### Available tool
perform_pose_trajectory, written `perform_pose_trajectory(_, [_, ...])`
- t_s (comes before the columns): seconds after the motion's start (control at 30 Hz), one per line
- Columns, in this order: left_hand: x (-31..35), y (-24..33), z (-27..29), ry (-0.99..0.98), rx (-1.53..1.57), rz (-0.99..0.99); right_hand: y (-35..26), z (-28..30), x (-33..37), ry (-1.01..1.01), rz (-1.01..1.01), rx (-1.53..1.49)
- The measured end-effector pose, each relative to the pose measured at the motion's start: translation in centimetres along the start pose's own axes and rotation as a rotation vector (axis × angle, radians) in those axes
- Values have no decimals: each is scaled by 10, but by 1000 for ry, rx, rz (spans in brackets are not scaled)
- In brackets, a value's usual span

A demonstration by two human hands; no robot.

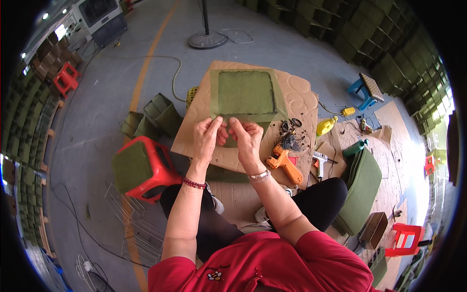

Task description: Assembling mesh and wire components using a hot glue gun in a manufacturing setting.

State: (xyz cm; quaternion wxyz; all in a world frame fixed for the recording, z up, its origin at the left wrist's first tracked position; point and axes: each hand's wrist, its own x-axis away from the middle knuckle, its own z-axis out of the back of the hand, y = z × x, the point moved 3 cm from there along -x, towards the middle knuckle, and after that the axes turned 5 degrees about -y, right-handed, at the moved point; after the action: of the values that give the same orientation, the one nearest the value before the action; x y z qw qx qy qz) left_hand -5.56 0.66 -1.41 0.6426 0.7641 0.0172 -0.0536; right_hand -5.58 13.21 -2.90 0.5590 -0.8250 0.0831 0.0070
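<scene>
A square green fabric panel stands out over the cardboard-topped work surface, with a dark line running round inside its paler, sheer-looking border. My left hand pinches its near edge between thumb and bent fingers. Close beside it, my right hand grips the same edge, thumb on top. More green material shows beneath and between the hands. To the right of my right hand lie an orange glue gun, a heap of dark scraps and black-handled scissors.
A red stool bearing green panels stands at left, near green fabric boxes. At right are a white glue gun, a yellow bottle, a green bottle and stacked green panels. A pole base stands ahead.
</scene>
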Motion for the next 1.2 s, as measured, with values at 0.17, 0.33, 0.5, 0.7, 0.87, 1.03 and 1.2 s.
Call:
perform_pose_trajectory(0.17, [-1, -12, 29, -39, -80, 27, 1, 36, 18, 34, 125, 247])
perform_pose_trajectory(0.33, [-11, -29, 26, 37, 162, 56, 14, 104, 6, 245, 227, 271])
perform_pose_trajectory(0.5, [9, -52, -11, -169, 114, 66, 46, 146, -40, 2, 85, 326])
perform_pose_trajectory(0.7, [33, -30, -12, -868, -333, 498, -14, 120, -59, -297, 191, 397])
perform_pose_trajectory(0.87, [22, 21, 42, -377, -472, 335, -12, 114, -49, -231, 158, 414])
perform_pose_trajectory(1.03, [20, 69, 43, 356, -859, -575, -6, 118, -44, -124, 180, 417])
perform_pose_trajectory(1.2, [36, 62, -27, -210, -1131, -633, -70, 106, -74, -423, 285, 407])
